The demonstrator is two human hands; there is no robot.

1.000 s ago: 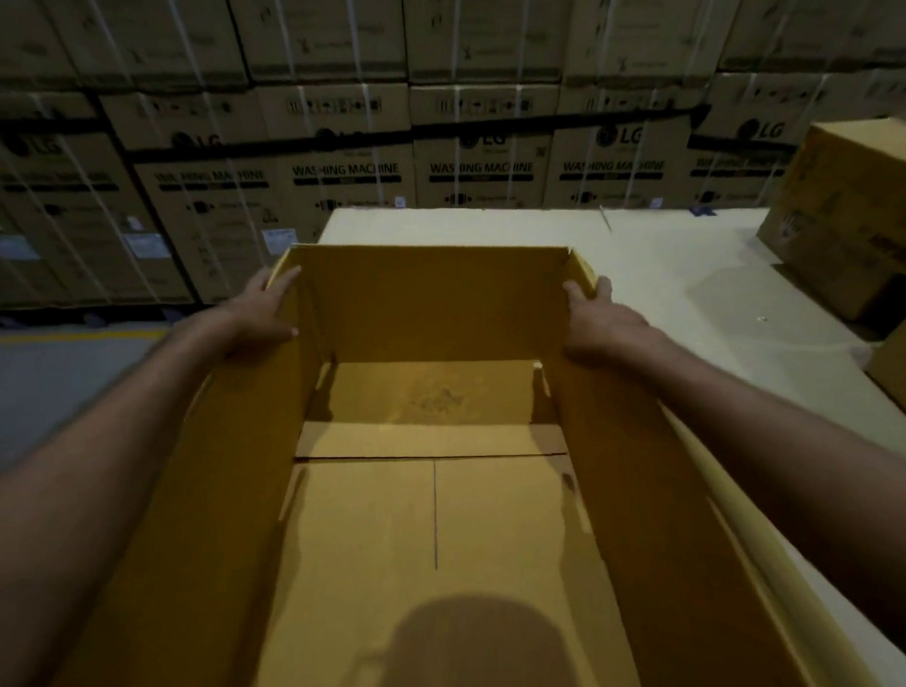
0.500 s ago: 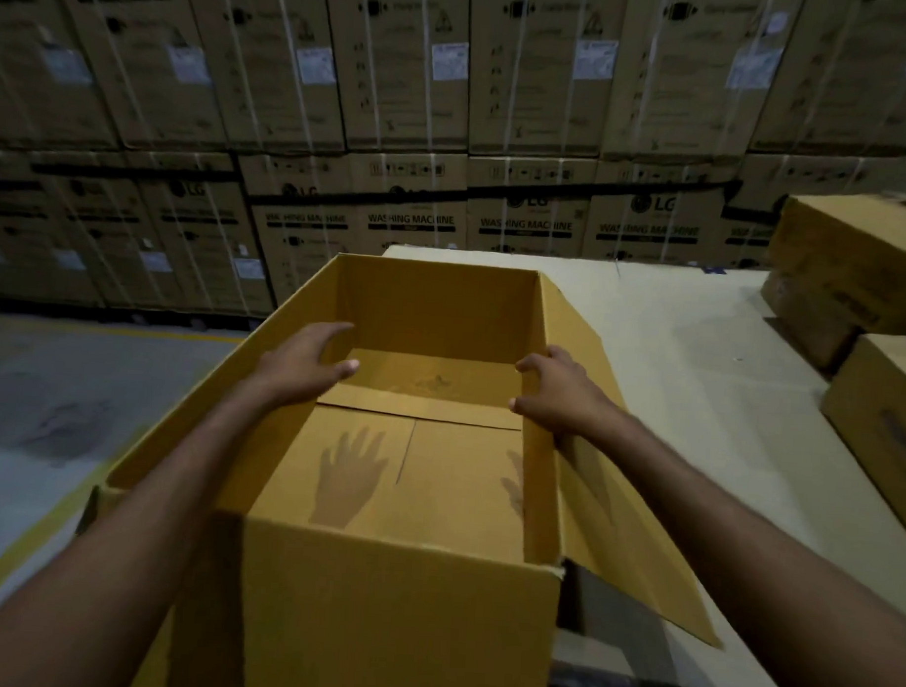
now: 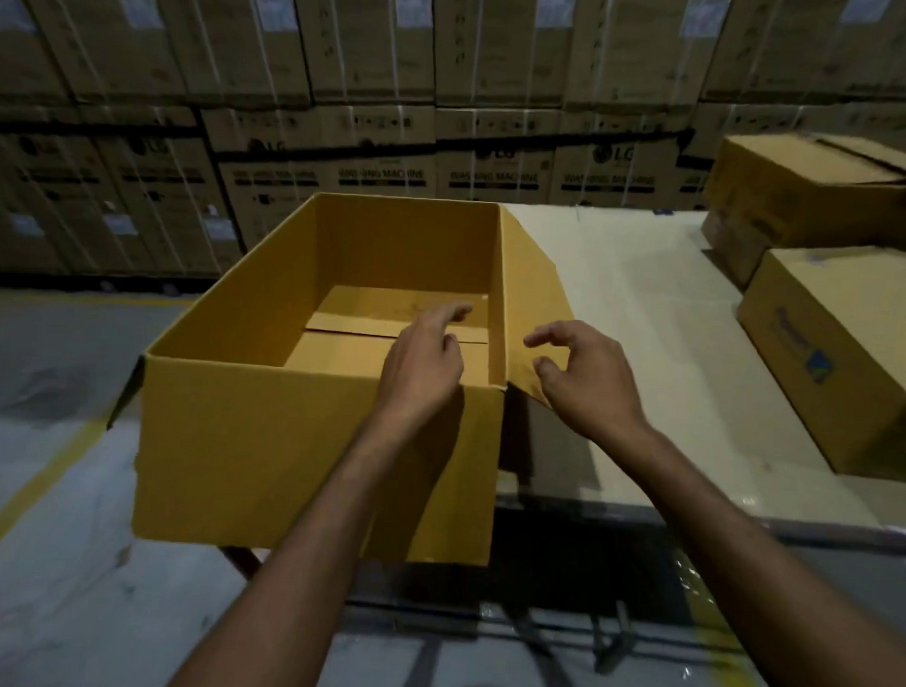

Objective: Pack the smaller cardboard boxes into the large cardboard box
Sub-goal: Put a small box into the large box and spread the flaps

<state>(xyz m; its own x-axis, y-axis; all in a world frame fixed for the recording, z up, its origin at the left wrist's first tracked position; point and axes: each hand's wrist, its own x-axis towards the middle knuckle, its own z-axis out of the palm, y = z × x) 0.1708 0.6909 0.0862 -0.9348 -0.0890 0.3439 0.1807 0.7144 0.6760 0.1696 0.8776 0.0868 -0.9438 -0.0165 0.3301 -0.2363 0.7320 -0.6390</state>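
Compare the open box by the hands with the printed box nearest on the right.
The open box shows its bare floor; the printed box is closed. The open box's near wall is plain; the printed box's side bears blue print. Both are brown cardboard, on the table.

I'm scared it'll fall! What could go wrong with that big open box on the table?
The large box seems to stick out past the near edge of the table, and neither the left hand nor the right hand grips it, so weight dropped in near the front might tip it. Its right flap hangs outward toward the smaller boxes; one could catch on it going in.
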